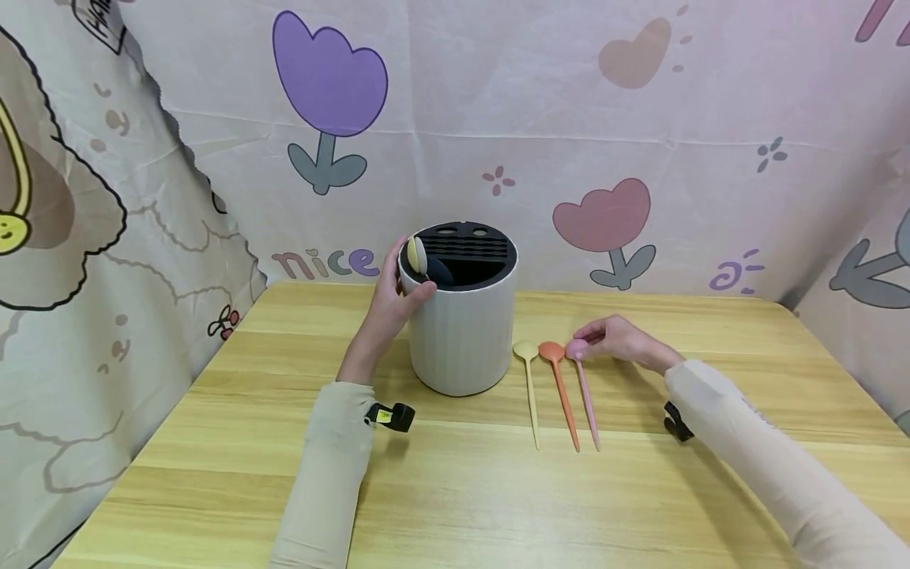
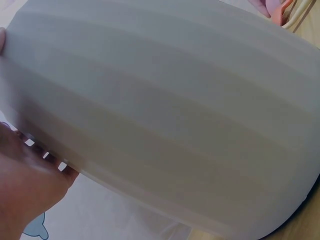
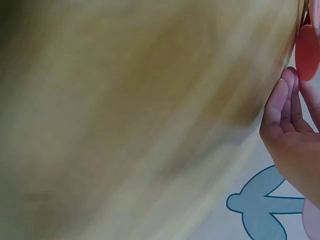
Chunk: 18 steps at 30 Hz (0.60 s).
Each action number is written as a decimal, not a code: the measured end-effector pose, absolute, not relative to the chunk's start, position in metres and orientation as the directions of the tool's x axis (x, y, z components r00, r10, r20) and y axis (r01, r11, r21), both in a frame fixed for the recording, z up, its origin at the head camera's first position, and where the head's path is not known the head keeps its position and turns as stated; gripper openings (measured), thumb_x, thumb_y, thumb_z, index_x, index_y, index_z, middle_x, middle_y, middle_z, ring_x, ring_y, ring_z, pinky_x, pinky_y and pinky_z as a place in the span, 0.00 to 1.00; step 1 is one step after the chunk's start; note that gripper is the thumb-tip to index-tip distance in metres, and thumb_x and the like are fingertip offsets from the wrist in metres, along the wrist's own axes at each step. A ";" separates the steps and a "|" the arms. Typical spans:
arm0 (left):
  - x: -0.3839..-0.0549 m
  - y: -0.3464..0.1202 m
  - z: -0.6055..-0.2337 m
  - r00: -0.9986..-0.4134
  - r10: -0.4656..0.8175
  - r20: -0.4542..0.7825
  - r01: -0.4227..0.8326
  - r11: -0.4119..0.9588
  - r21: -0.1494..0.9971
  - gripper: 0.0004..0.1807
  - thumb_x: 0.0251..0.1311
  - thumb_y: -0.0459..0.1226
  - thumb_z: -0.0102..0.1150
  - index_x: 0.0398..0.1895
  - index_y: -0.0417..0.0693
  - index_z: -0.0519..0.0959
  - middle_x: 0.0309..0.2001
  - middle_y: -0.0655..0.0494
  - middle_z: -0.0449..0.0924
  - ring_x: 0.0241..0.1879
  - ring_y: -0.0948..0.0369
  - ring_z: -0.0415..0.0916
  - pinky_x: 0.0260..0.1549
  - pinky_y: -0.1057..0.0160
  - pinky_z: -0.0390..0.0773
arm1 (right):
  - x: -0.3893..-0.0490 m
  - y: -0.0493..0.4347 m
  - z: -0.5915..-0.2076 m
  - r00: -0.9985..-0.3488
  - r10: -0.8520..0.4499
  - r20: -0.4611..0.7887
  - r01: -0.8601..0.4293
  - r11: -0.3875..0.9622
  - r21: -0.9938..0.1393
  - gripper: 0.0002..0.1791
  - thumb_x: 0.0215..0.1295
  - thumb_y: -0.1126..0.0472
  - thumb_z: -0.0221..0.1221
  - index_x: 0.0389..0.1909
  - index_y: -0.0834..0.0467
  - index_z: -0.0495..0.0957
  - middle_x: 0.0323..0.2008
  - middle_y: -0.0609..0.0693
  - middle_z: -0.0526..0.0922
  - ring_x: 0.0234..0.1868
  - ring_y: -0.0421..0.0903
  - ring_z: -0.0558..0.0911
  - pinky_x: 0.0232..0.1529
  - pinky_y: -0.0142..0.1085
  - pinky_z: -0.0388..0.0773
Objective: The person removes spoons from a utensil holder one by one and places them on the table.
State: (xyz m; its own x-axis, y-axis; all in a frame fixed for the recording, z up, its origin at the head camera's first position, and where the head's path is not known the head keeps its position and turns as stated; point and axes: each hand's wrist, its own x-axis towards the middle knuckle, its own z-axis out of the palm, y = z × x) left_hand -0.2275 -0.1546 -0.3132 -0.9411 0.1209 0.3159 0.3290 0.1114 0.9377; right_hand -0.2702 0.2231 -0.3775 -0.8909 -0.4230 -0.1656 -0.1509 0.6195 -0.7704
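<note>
A white ribbed utensil holder (image 1: 460, 340) with a black slotted top stands upright on the table. My left hand (image 1: 401, 296) grips its upper left side, thumb at the front near the rim; in the left wrist view the holder's wall (image 2: 165, 115) fills most of the picture. A pale yellow and white utensil head (image 1: 417, 255) and a dark one (image 1: 441, 273) show in the holder's opening. To its right lie a yellow spoon (image 1: 527, 352), an orange spoon (image 1: 552, 352) and a pink spoon (image 1: 587, 399), handles toward me. My right hand (image 1: 617, 338) pinches the pink spoon's bowl.
The wooden table (image 1: 455, 490) reaches back to a printed cloth (image 1: 455, 95) with flowers, which hangs behind it. More printed cloth (image 1: 78, 356) hangs along the left side. A small black camera (image 1: 391, 416) is strapped at the left wrist.
</note>
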 end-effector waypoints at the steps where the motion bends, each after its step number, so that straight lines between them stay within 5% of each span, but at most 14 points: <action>1: -0.228 -0.155 -0.313 -0.941 0.121 0.316 0.330 0.112 0.937 0.70 0.33 0.75 0.63 0.77 0.55 0.44 0.74 0.50 0.47 0.72 0.50 0.46 0.67 0.43 0.51 | -0.270 0.223 -0.378 -0.893 -0.418 -0.167 -0.147 0.622 -0.769 0.27 0.59 0.60 0.68 0.54 0.73 0.75 0.47 0.62 0.81 0.49 0.55 0.79 0.56 0.48 0.73; 18: -0.227 -0.154 -0.312 -0.937 0.118 0.329 0.340 0.093 0.936 0.72 0.30 0.76 0.62 0.77 0.51 0.43 0.74 0.48 0.47 0.72 0.49 0.46 0.67 0.43 0.50 | -0.269 0.226 -0.378 -0.892 -0.424 -0.156 -0.142 0.592 -0.793 0.30 0.58 0.65 0.68 0.58 0.75 0.71 0.50 0.66 0.79 0.49 0.55 0.79 0.52 0.40 0.76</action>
State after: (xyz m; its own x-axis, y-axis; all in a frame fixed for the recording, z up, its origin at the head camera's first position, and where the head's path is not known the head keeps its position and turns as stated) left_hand -0.2270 -0.1536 -0.3122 -0.9369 0.1182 0.3290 0.3403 0.0932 0.9357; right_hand -0.2690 0.2264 -0.3779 -0.8923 -0.4236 -0.1560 -0.1422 0.5918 -0.7934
